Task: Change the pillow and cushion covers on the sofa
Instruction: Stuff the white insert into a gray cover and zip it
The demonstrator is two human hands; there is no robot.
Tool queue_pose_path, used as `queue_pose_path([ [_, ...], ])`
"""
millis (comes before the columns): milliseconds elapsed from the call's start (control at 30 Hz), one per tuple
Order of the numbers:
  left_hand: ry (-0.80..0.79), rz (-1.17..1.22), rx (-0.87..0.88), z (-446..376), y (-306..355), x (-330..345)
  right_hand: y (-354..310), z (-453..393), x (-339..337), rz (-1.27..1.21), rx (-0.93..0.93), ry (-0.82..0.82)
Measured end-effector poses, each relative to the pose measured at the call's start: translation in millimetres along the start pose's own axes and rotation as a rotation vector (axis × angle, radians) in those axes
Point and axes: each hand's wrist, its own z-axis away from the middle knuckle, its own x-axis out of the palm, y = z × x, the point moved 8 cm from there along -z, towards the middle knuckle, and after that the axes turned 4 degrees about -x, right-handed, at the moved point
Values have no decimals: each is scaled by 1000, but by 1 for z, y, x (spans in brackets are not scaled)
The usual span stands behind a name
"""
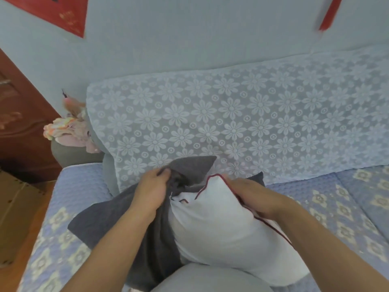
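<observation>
you have the white pillow [221, 224] on your lap at the front edge of the sofa [315, 199], half in and half out of the grey cover [134, 216]. your left hand [150, 191] is closed on a bunched fold of the cover near its open mouth, fingers curled into the cloth. your right hand [255, 197] lies along the pillow's dark red piped edge [210, 182], fingers wrapped over it and gripping the rim.

the pillow looks light, soft and springy, so it will likely squash under a squeeze and puff back; hold it by the piped seam or a corner, where the fabric is firmest. the cover looks limp and slightly fuzzy, probably clinging to the filling rather than sliding. take hold of it at the hem of the opening, not mid-panel, and work it along bit by bit.
</observation>
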Motion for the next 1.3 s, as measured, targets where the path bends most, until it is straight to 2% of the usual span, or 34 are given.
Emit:
queue_pose_path([
  [67, -19, 539, -262, 11, -25, -10, -10, -8, 6, 119, -26, -58],
  [100, -34, 670, -339, 16, -32, -12, -11, -16, 8, 260, -40, -93],
  [167, -9, 730, -374, 22, -33, -24, -23, -37, 21, 531, -100, -199],
  [233, 54, 724, -316, 25, -29, -40, -41, -61, 36, 651, -123, -266],
  [300, 62, 716, -292, 28, -27, -46, -52, -81, 50, 856, -66, -279],
  [367, 49, 684, -307, 30, -31, -49, -58, -96, 65, 1059, -97, -239],
  [433, 56, 667, -308, 33, -32, -53, -56, -105, 88, 1038, -237, -217],
  [533, 116, 683, -257, 33, -32, -63, -47, -104, 116, 852, -449, -136],
  [600, 90, 682, -224, 35, -31, -61, -47, -99, 133, 802, -597, -99],
  [667, 14, 681, -210, 37, -33, -53, -48, -98, 130, 770, -625, -31],
  [733, 42, 670, -184, 36, -34, -53, -44, -101, 113, 704, -554, 83],
  [800, 295, 438, -92, 29, -35, -73, -34, -101, 93, 604, -472, 224],
  [867, 594, 57, 165, 43, -15, -94, -22, -100, 82, 472, -373, 313],
  [933, 582, -229, 473, 68, 12, -76, -15, -102, 76, 341, -288, 349],
  [1000, 505, -668, 653, 85, 17, -30, -14, -105, 73, 269, -246, 370],
  [1067, 534, -1000, 659, 88, 3, -5, -15, -108, 68, 220, -217, 406],
  [1133, 592, -1100, 556, 73, -4, -22, -15, -109, 67, 217, -191, 407],
  [1233, 602, -1060, 402, 45, -8, -70, -17, -116, 82, 394, -177, 229],
  [1300, 529, -978, 332, 31, -10, -85, -22, -122, 95, 494, -197, 119],
])
